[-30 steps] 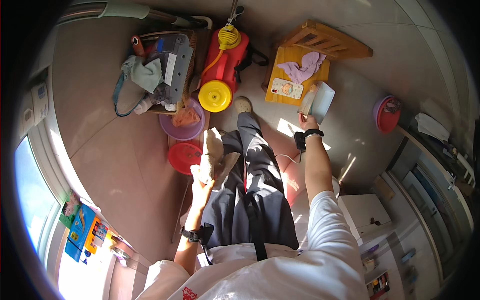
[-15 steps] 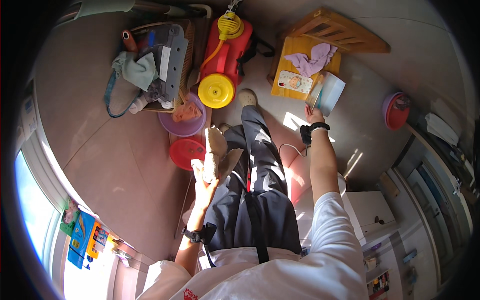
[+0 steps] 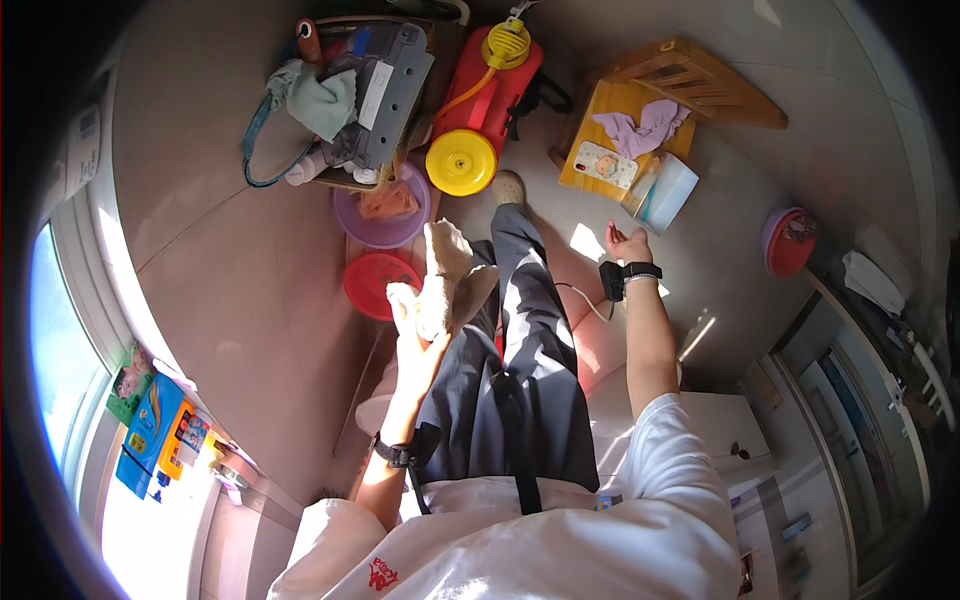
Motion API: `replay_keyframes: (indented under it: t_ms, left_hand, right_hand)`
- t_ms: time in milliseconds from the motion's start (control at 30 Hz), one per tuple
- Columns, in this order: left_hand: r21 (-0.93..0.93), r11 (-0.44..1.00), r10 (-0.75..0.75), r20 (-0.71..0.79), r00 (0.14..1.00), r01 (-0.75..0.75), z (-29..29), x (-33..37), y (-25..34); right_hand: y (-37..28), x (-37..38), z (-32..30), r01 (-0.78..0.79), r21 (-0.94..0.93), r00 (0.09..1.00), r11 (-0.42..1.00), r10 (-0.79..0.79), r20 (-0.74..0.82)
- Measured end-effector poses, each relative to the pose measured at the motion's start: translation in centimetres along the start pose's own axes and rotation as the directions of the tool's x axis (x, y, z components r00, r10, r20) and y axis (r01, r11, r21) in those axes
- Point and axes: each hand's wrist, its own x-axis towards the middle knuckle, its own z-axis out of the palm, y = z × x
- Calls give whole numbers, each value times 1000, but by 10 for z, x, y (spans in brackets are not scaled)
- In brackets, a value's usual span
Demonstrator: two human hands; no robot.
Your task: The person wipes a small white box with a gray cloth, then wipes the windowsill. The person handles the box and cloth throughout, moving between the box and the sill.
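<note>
A cream cloth [image 3: 447,275] is bunched in my left hand [image 3: 415,325], with its folds hanging over my dark trousers [image 3: 540,350]. My fingers wrap round its lower part. My right hand [image 3: 628,246] is empty, its fingers loosely apart, just below a clear box-shaped plastic container [image 3: 672,195]. That container stands at the near corner of a small wooden chair [image 3: 603,105]. On the same seat lie a phone in a patterned case [image 3: 604,165] and a crumpled lilac cloth [image 3: 645,128].
A red tank with a yellow lid [image 3: 461,162] stands beyond my foot. Left of it, a basket [image 3: 418,120] holds a grey case and a pale green cloth [image 3: 325,102]. Purple [image 3: 424,215] and red [image 3: 380,285] basins sit nearer. Another red basin [image 3: 790,243] is at right.
My right hand has come away from the plastic container and drawn back toward me. My left hand still grips the cream cloth. The whole view has shifted slightly.
</note>
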Motion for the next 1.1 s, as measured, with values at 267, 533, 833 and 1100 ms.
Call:
replay_keyframes:
  t_ms: [267, 533, 833, 1100]
  left_hand:
    - [147, 964, 237, -109, 965, -221, -39, -22, 66]
    - [-539, 839, 87, -2, 996, -75, -88, -44, 137]
    - [-574, 813, -58, -239, 969, -93, -152, -84, 148]
    - [-480, 876, -114, -284, 952, -38, -192, -128, 118]
  right_hand:
    - [120, -153, -30, 251, -584, 798, 772, 176, 576]
    - [203, -325, -50, 647, -647, 447, 403, 487, 750]
    - [243, -469, -52, 951, -296, 139, 95, 721, 679]
    - [272, -504, -55, 966, -256, 146, 30, 755, 639]
